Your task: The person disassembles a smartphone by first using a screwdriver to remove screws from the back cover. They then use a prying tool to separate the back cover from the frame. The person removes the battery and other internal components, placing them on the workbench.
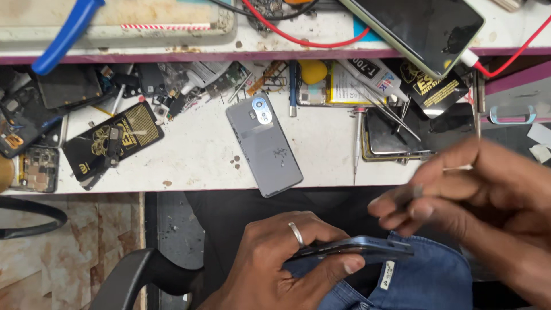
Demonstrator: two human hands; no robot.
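The tray (115, 35) on the far shelf shows no contents that can be made out. The left hand (275, 258) clamps a blue phone (359, 248) edge-on between thumb and fingers, low over the lap, near the bench (195, 152). The right hand (476, 195), blurred, pinches a small dark tool (410, 194) just above the phone's right end.

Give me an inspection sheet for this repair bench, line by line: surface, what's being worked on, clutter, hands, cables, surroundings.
Surface: white benchtop, stained and crowded.
Job's things: blue phone held edge-on over the lap; grey phone back cover face down at the bench edge.
Clutter: black anti-static pouches, phone parts, glue tube, tweezers.
Hands: left hand grips the blue phone; right hand blurred, pinching a thin tool.
Cables: red cable running to a charging phone.
Surroundings: black chair arm, tiled floor.
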